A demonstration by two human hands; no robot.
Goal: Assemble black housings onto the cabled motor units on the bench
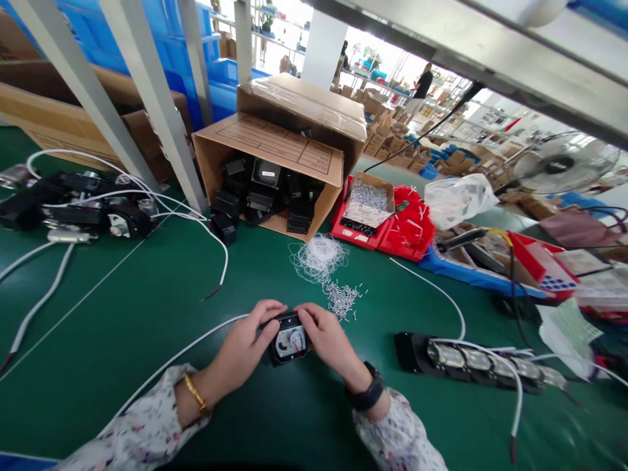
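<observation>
A small black rectangular housing [290,341] with a pale round part and red wire inside rests low over the green bench, its open face toward me. My left hand [245,347] grips its left side, thumb along the edge. On the opposite side, my right hand [328,337] holds it with the thumb over the upper right corner. A white cable [181,356] runs from behind my left hand down to the lower left. Just beyond my right hand lies a pile of small metal pins or screws [342,297]. The fingertips behind the housing are partly hidden.
A cardboard box [318,203] of black housings stands ahead. Beside it are red bins [363,222] of small parts and a tangle of clear strands [320,256]. Assembled units with cables lie left [93,209] and right [471,360]. Metal posts [157,111] rise at the left.
</observation>
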